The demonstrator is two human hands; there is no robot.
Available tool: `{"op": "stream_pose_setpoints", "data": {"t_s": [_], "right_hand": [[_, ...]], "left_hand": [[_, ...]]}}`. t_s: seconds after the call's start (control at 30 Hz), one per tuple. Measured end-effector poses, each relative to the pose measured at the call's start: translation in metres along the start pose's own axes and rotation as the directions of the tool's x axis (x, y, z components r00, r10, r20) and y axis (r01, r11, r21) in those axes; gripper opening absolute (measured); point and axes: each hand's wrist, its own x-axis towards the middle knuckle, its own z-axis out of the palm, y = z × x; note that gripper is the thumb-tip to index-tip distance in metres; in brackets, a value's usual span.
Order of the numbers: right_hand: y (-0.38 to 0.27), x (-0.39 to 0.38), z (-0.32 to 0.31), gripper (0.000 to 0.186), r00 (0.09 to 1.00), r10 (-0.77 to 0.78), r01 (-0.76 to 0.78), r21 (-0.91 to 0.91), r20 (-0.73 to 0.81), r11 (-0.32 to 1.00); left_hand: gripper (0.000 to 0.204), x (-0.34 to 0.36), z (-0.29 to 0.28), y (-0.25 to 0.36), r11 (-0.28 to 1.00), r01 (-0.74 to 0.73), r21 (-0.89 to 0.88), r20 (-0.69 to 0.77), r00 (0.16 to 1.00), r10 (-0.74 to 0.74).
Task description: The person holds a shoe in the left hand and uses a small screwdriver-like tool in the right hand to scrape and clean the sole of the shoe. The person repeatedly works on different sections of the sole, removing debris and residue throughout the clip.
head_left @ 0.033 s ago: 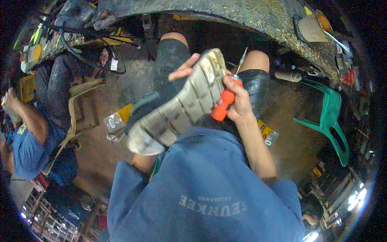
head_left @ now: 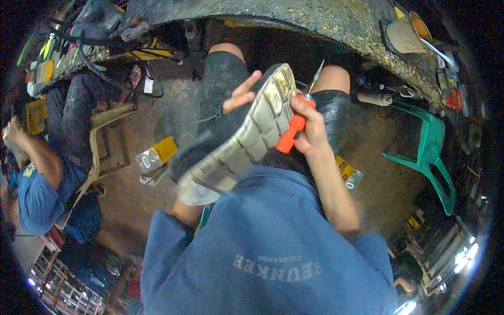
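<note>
I hold a dark shoe with a worn pale segmented sole [head_left: 252, 142] over my lap, its sole turned up at a slant. My left hand [head_left: 240, 95] is behind the shoe, gripping it, with fingers showing beyond its upper side. My right hand [head_left: 312, 128] is closed around an orange-handled tool [head_left: 287, 137] with a thin metal blade pointing up, its thumb near the shoe's front end. The handle lies against the sole's right edge; my left palm is hidden.
A worn workbench [head_left: 310, 23] curves ahead, bearing a grimy bucket [head_left: 407, 37]. A green plastic chair [head_left: 428, 136] stands right, a beige one [head_left: 97, 142] left. A co-worker in a blue shirt [head_left: 39, 194] sits far left. Yellow-and-clear packets [head_left: 163, 149] lie on the floor.
The shoe has tilted and shifted slightly right, showing more of its dark upper. My left fingers moved with it, and the orange handle rose slightly.
</note>
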Motion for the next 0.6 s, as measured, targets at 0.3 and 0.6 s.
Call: {"op": "stream_pose_setpoints", "data": {"t_s": [0.3, 0.6], "right_hand": [[-0.047, 0.024, -0.004, 0.044, 0.995, -0.095, 0.091, -0.364, 0.006, 0.927], [-0.051, 0.032, 0.039, 0.057, 0.987, -0.154, 0.127, -0.833, 0.051, 0.539]], "left_hand": [[0.059, -0.063, 0.011, -0.002, 0.034, -0.299, 0.954, 0.197, 0.705, 0.681], [0.123, -0.022, 0.055, 0.045, 0.745, -0.281, 0.605, -0.044, 0.922, 0.384]]}}
